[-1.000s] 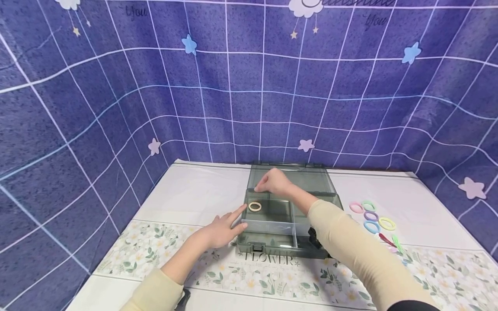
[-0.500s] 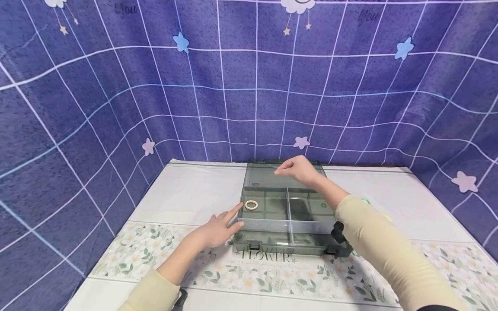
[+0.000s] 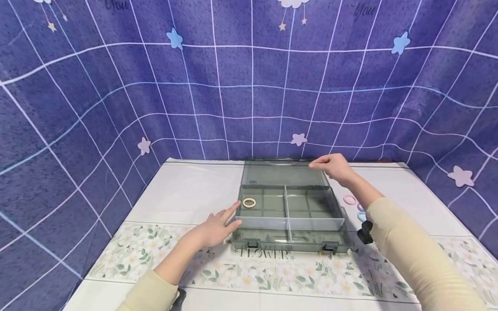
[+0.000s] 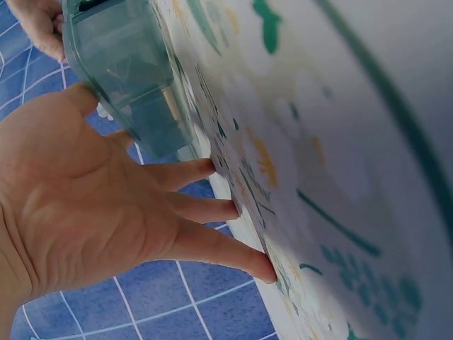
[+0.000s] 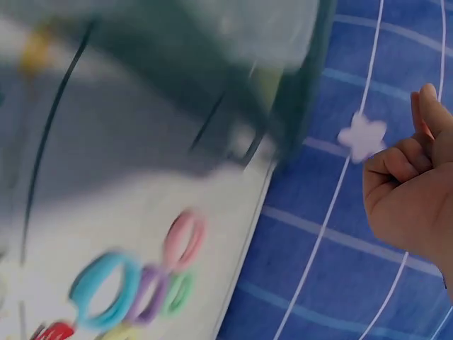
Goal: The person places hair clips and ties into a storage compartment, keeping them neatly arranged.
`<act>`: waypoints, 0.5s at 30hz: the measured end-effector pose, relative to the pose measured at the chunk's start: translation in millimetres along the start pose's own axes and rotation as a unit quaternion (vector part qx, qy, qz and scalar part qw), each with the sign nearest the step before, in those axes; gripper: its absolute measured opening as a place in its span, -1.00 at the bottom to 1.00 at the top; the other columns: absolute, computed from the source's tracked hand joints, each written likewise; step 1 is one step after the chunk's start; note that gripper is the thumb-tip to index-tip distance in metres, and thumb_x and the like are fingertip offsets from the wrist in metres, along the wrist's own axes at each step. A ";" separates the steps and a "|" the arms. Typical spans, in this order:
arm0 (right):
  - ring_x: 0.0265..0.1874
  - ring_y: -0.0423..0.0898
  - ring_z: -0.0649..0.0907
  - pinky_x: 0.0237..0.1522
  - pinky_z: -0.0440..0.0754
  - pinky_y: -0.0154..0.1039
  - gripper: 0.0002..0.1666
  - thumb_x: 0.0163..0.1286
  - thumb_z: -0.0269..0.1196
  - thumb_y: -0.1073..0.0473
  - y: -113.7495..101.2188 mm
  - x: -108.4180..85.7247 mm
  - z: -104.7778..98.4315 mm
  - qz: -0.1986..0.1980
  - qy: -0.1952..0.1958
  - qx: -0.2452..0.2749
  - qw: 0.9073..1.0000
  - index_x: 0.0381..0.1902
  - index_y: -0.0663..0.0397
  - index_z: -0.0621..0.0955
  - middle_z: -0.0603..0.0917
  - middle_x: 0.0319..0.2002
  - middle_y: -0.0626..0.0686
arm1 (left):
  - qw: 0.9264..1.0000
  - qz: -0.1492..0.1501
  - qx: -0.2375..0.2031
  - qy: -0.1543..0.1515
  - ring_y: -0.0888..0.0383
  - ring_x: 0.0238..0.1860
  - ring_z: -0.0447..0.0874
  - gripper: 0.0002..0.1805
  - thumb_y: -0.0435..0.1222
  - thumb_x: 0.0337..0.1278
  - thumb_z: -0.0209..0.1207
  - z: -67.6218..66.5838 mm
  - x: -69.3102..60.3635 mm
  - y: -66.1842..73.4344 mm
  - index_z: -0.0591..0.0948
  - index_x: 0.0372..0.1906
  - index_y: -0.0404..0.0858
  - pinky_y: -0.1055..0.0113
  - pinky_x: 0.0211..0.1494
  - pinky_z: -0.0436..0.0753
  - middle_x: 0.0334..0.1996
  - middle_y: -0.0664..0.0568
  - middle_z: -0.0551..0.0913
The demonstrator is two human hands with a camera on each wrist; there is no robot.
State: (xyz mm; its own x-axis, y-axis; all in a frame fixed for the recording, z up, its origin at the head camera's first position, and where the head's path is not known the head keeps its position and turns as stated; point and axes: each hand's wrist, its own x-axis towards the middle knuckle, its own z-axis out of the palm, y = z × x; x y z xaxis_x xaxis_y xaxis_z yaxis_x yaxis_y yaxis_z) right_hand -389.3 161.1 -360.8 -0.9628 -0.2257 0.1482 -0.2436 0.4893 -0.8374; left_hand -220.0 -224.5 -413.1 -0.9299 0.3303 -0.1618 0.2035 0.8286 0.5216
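Two hands point(image 3: 213, 230) point(image 3: 337, 167), one box point(image 3: 292, 246), one cream ring point(image 3: 249, 207)

You are in a curtained-off corner with homely decor; the wider room is hidden. A blue-purple curtain point(image 3: 233, 101) printed with stars point(image 3: 298, 139) and clouds point(image 3: 293, 3) backs your flower-banded white tablecloth point(image 3: 190, 185).

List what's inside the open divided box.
Far-left compartment: one cream ring. Far-right compartment: small dark mark, too small to identify. Near compartments: floors partly behind the box's front wall, so contents can't be confirmed.
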 end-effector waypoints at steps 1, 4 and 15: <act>-0.78 -0.32 0.23 -0.74 0.23 -0.39 -0.60 0.33 0.44 0.11 5.3 -1.5 -5.6 0.006 0.002 0.001 1.000 -0.07 0.37 0.74 0.47 -0.67 -0.24 | 1.000 0.001 -0.001 0.000 -0.26 0.56 -0.02 -0.26 0.11 0.61 -0.21 -0.5 0.2 0.5 -0.11 0.67 0.00 -0.29 0.53 -0.25 0.57 -0.23 0.11; -0.77 -0.32 0.24 -0.74 0.25 -0.39 -0.55 0.35 0.42 0.09 22.0 -7.2 -20.6 0.022 0.008 0.000 1.000 -0.02 0.40 0.72 0.44 -0.68 -0.25 | 1.000 0.006 -0.003 0.000 -0.27 0.55 0.00 -0.26 0.10 0.61 -0.20 -2.0 -0.3 2.1 -0.11 0.67 -0.04 -0.30 0.53 -0.25 0.56 -0.24 0.12; -0.78 -0.32 0.21 -0.74 0.23 -0.38 -0.50 0.34 0.44 0.08 71.3 -30.0 -49.2 0.061 0.009 -0.031 0.998 -0.04 0.47 0.69 0.30 -0.78 -0.28 | 1.000 0.009 -0.001 -0.001 -0.28 0.55 -0.01 -0.26 0.10 0.62 -0.22 -1.8 -0.1 1.1 -0.12 0.67 -0.04 -0.32 0.52 -0.26 0.56 -0.24 0.11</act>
State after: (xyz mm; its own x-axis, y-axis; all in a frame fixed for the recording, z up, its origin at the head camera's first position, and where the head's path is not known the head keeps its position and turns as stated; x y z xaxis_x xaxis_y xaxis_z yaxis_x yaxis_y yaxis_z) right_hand -383.6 244.2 -399.1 -0.9876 -0.1460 0.0573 -0.1306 0.5639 -0.8154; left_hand -220.3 -224.3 -410.9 -0.9251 0.3470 -0.1542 0.2202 0.8212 0.5265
